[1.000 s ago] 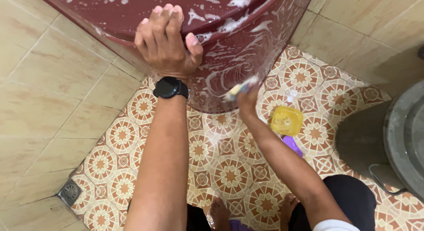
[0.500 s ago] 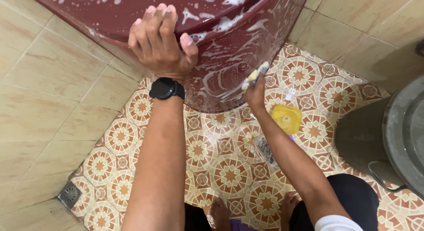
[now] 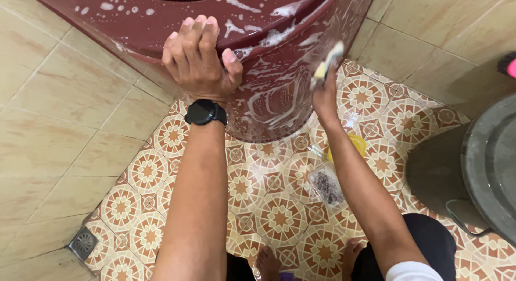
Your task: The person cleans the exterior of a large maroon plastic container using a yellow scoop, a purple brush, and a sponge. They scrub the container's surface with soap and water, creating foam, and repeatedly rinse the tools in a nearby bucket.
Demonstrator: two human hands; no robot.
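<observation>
1. Nearest us, our bare feet [image 3: 267,261] stand on the patterned floor tiles [image 3: 279,211], and a round drain [image 3: 83,242] sits at the floor's near left corner.
2. Between our forearms, a small clear packet [image 3: 325,186] lies flat on the tiles, with a yellow dish [image 3: 359,143] just beyond it, partly hidden by our right arm.
3. Our left hand [image 3: 200,60], a black watch [image 3: 204,112] on its wrist, curls tight over the rim of the soapy maroon tub [image 3: 279,93], fingers on top, thumb on the outer wall.
4. Our right hand [image 3: 325,96] pinches a yellow sponge [image 3: 328,63] closed against the tub's far right side.
5. A grey bucket [image 3: 492,162] stands at the floor's right edge.
</observation>
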